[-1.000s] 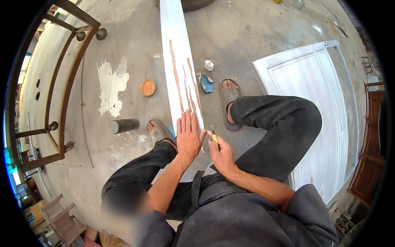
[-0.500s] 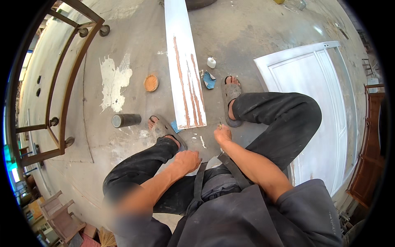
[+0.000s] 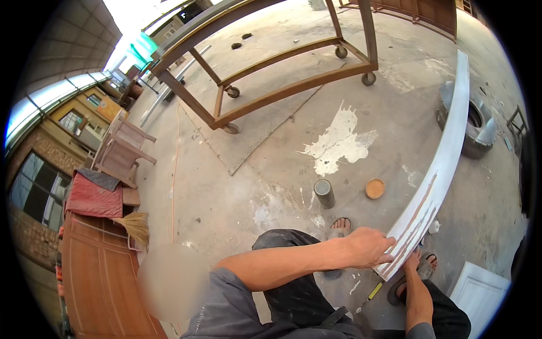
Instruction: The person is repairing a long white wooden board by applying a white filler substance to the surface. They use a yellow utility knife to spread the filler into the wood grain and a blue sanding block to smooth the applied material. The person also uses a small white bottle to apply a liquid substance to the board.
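Note:
A long white board (image 3: 446,152) with reddish-brown streaks runs from its near end by my feet to the far right. My left hand (image 3: 370,247) is at the board's left edge near that end, its fingers curled and closed on the edge. At the opposite edge, my right hand (image 3: 413,262) grips the board, with some fingertips hidden by it. On the floor just below the near end lies a thin tool with a yellow handle (image 3: 375,290). A round tub of orange-brown paste (image 3: 375,188) sits left of the board, beside a dark cylinder (image 3: 324,193).
A brown metal frame on casters (image 3: 293,93) stands ahead. The board's far part passes over a tire (image 3: 479,127). A white panelled door (image 3: 480,296) lies at the lower right. On the left are a wooden door (image 3: 101,277), a straw broom (image 3: 134,226) and wooden chairs (image 3: 121,150).
The view has swung left. My left hand has left my lap and reached the board's near end. My right hand has moved to the board's right edge.

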`<action>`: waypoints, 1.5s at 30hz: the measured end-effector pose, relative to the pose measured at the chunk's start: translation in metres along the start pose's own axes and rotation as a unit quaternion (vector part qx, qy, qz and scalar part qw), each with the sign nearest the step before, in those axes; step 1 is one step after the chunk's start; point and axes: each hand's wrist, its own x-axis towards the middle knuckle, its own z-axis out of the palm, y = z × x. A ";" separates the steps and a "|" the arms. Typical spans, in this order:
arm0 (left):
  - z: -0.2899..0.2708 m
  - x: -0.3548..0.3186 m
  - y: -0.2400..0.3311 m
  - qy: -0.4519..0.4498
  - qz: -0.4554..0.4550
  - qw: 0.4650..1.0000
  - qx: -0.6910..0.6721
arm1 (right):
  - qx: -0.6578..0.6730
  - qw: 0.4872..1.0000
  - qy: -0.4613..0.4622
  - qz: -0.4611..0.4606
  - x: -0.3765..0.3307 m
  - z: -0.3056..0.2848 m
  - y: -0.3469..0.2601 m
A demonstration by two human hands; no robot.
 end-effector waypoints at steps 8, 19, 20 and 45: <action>-0.025 0.009 -0.013 -0.042 -0.011 0.999 0.028 | -0.129 0.958 -0.018 -0.257 -0.024 0.008 -0.005; -0.059 0.009 -0.020 0.046 -0.053 0.998 -0.005 | -0.164 0.959 -0.141 -0.183 -0.039 0.101 -0.154; -0.060 0.008 -0.021 0.034 -0.071 0.997 0.001 | -0.165 0.958 -0.151 -0.177 -0.041 0.108 -0.163; 0.160 -0.033 0.037 -0.075 -0.189 0.790 -0.579 | 0.224 0.948 -0.180 -0.140 -0.227 -0.217 -0.142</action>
